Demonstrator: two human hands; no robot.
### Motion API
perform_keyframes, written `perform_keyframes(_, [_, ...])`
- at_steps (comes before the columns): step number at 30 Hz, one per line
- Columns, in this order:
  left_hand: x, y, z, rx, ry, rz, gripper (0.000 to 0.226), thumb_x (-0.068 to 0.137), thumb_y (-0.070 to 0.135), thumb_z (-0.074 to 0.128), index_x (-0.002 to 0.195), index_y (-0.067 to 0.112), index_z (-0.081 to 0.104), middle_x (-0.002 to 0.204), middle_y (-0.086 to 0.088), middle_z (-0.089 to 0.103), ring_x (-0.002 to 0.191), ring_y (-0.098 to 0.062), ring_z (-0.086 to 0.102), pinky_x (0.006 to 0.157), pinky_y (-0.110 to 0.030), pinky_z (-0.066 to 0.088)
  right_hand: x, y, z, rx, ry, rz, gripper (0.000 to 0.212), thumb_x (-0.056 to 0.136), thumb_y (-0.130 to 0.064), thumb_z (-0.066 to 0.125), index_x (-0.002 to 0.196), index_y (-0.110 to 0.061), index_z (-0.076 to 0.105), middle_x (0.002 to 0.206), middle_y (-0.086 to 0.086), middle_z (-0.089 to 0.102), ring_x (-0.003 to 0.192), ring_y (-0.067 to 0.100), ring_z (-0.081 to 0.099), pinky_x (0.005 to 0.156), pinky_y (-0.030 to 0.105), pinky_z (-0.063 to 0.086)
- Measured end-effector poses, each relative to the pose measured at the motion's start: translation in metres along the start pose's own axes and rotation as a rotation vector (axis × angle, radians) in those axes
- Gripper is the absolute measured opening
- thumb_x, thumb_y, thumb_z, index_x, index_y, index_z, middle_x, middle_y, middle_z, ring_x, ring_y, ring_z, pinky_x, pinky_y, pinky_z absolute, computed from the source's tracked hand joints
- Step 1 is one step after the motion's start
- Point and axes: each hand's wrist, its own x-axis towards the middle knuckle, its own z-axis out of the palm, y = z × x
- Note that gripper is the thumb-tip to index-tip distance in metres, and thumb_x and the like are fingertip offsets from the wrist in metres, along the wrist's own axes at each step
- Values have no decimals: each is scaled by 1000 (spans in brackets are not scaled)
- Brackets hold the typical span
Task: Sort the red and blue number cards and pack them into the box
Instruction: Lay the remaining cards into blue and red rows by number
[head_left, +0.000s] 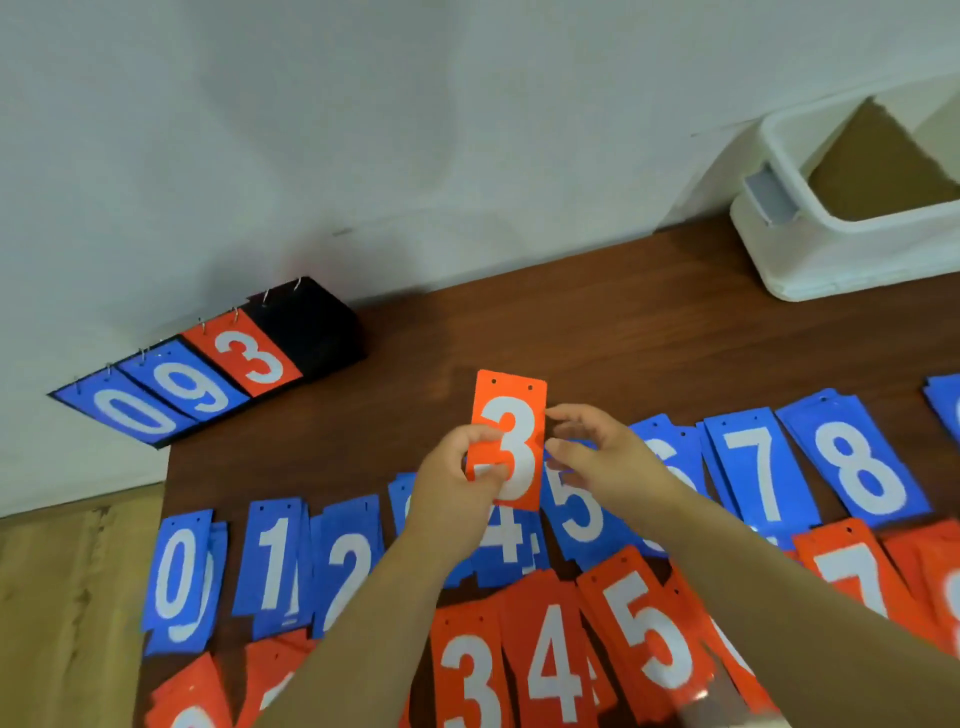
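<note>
One red 3 card (511, 415), held upright over the middle of the table (623, 338), above the card rows. Left hand (457, 478): thumb and fingers pinch its left edge. Right hand (602, 457): curled fingertips at its right edge, seemingly pinching it; blur hides the contact. Blue cards (753, 467): one row, 0 to 8 from left to right, partly under the hands. Red cards (550, 660): nearer row, 3, 4, 5, 7 legible. White box (810, 260): far right, open. Flip scoreboard (208, 384): far left, reading 0, 9, 3.
</note>
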Motion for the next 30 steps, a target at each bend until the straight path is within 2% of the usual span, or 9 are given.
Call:
perform_keyframes(3, [-49, -23, -12, -51, -13, -14, 29, 92, 18, 72, 109, 41, 65, 116, 20, 63, 104, -1, 63, 79, -18, 57, -32, 6, 28, 92, -13, 10, 27, 97, -13, 66, 118, -28, 65, 104, 6, 71, 95, 19, 73, 87, 41, 62])
perform_keyframes(6, [-83, -44, -24, -59, -54, -23, 29, 90, 17, 75, 103, 41, 68, 109, 20, 67, 96, 2, 65, 74, -14, 54, -62, 23, 55, -10, -11, -32, 26, 94, -9, 69, 110, -30, 68, 86, -1, 64, 80, 17, 69, 77, 36, 63])
perform_keyframes(9, [-109, -71, -38, 24, -112, -6, 31, 92, 15, 71, 106, 43, 66, 108, 22, 66, 95, 3, 62, 69, -7, 50, -86, 45, 78, -227, 20, -63, 27, 93, -16, 71, 108, -39, 67, 94, -7, 67, 86, 12, 67, 71, 23, 58])
perform_keyframes(11, [-125, -95, -43, 107, -155, -4, 37, 92, 12, 67, 107, 45, 63, 110, 22, 65, 95, -1, 62, 70, -7, 50, -102, 59, 95, -316, 32, -74, 28, 92, -17, 72, 109, -38, 66, 95, -10, 66, 88, 7, 65, 67, 13, 52])
perform_keyframes(13, [-140, -122, -43, 195, -188, -1, 38, 91, 10, 66, 109, 43, 62, 115, 20, 64, 96, -2, 62, 70, -7, 47, -115, 77, 112, -385, 20, -77, 29, 91, -14, 73, 109, -35, 65, 91, -14, 63, 82, 6, 61, 64, 10, 48])
perform_keyframes(17, [-163, -161, -40, 377, -221, 67, 38, 93, 15, 64, 125, 35, 60, 124, 14, 64, 106, -5, 59, 79, -10, 42, -130, 118, 136, -558, 60, -80, 33, 88, -14, 74, 111, -35, 63, 101, -17, 62, 85, -1, 57, 76, 7, 45])
perform_keyframes(22, [-171, -184, -49, 483, -267, 94, 36, 98, 24, 61, 133, 31, 57, 125, 7, 62, 107, -12, 59, 84, -25, 52, -131, 130, 147, -706, 104, -58, 28, 88, -26, 74, 112, -32, 62, 105, -11, 64, 92, 9, 61, 73, 19, 48])
perform_keyframes(26, [-172, -192, -50, 520, -288, 70, 35, 99, 27, 62, 134, 28, 57, 129, 7, 63, 113, -13, 60, 90, -27, 54, -127, 133, 155, -786, 110, -75, 25, 90, -26, 73, 112, -28, 61, 102, -9, 65, 92, 12, 62, 72, 20, 49])
perform_keyframes(30, [-173, -193, -51, 416, -232, -11, 31, 98, 27, 64, 128, 32, 59, 125, 10, 63, 108, -9, 58, 81, -19, 50, -126, 137, 157, -842, 102, -67, 18, 91, -28, 71, 104, -26, 58, 96, -8, 64, 87, 12, 62, 70, 22, 53])
